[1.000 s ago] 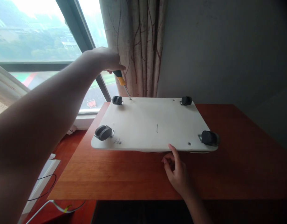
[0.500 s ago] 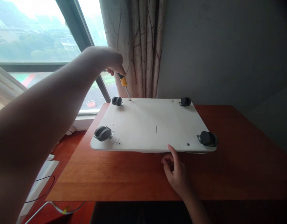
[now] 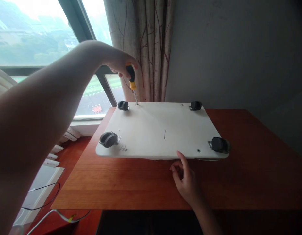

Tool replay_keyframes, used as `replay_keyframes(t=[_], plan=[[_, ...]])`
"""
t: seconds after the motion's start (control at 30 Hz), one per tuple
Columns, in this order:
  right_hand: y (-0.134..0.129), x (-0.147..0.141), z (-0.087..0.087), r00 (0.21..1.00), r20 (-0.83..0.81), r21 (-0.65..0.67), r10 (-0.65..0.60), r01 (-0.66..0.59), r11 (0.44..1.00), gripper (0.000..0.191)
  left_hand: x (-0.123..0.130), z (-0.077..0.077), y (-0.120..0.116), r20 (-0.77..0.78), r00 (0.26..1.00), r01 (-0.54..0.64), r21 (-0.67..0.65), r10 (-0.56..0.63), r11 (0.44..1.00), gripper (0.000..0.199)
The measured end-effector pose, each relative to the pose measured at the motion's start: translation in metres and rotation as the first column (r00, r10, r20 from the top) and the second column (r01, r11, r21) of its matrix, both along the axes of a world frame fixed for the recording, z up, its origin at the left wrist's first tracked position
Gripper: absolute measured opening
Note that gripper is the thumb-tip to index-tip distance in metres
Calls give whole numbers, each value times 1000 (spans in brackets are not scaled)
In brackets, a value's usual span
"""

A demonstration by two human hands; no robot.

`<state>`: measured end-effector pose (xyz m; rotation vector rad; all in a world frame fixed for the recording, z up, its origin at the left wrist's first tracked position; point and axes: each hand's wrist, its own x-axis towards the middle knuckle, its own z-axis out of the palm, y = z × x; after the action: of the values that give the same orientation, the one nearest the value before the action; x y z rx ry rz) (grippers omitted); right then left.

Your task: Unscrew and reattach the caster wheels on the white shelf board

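Note:
My left hand (image 3: 121, 63) grips the black and yellow handle of a screwdriver (image 3: 132, 85), thumb and fingers around it. The metal shaft slants down, its tip at a hole or screw near the far left of a white board (image 3: 151, 120). At the board's corners sit dark casters, among them a far-left caster (image 3: 123, 105) just left of the tip and a near-left caster (image 3: 108, 139). By the near edge is my right hand (image 3: 186, 182), index fingertip touching the board, other fingers loosely curled, nothing held.
The board lies on a reddish-brown wooden table (image 3: 131, 186). On the right stand a far caster (image 3: 196, 105) and a near caster (image 3: 219, 145). Behind are a curtain (image 3: 151, 49), a window (image 3: 38, 39) and a grey wall (image 3: 226, 58). Cables (image 3: 46, 212) run at lower left.
My left hand has turned and shifted slightly right around the screwdriver handle, so more of the handle shows. The tip stays at the same spot. My right hand has barely moved.

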<state>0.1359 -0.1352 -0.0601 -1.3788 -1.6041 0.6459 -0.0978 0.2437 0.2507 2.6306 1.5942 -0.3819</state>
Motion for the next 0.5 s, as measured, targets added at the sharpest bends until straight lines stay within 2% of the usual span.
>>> replay_keyframes(t=[0.07,0.17,0.23,0.33,0.37,0.43,0.5], plan=[[1,0,0,1000,2,9,-7,7,1000,64,-2,-4,4,23,995,-98,-24,99,995,71],[1,-1,0,1000,0,25,-9,9,1000,65,-3,-10,10,61,969,-244,44,241,969,81],[2,0,0,1000,3,32,-5,5,999,65,-4,-11,14,41,972,-233,70,230,970,80],[2,0,-2,1000,15,37,2,-2,999,65,-5,-6,17,25,994,-103,-1,103,995,63],[2,1,-3,1000,17,37,2,-3,999,65,-5,-5,16,31,997,-75,-19,75,997,66],[2,1,-3,1000,19,32,3,-4,999,65,-5,-4,13,47,996,-74,-43,76,996,87],[1,1,-2,1000,14,24,2,-2,1000,65,-6,-6,9,77,986,-145,-38,148,989,92]])
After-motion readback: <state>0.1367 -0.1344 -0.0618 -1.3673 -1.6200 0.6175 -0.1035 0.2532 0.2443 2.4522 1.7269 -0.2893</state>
